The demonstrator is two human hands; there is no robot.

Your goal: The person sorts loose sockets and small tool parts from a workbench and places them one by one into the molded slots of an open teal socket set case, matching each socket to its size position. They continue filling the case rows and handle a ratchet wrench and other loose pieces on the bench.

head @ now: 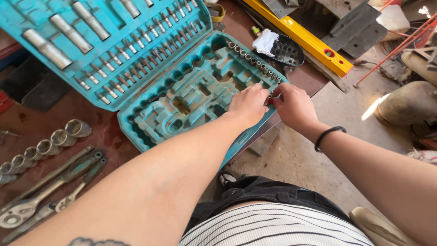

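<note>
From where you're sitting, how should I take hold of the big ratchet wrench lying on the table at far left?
Grip the ratchet wrench around its long teal-sleeved handle, coming down from above. It lies flat and diagonal, round head low at the left, with a smaller ratchet close alongside, so pinch across the handle's upper half, where the sleeve is thickest, rather than the head.

This is a workshop, rough and well used. Under the two pinching hands lies an open turquoise plastic socket-set case, its lid rows filled with chrome sockets and bits. Well to the left of the grip, loose chrome sockets sit in a line on a stained reddish-brown workbench, with steel ratchet wrenches just below them. Beyond the grip, up and to the right, rests a long yellow spirit level beside grey metal offcuts. Below the grip is a dusty concrete floor.
</note>
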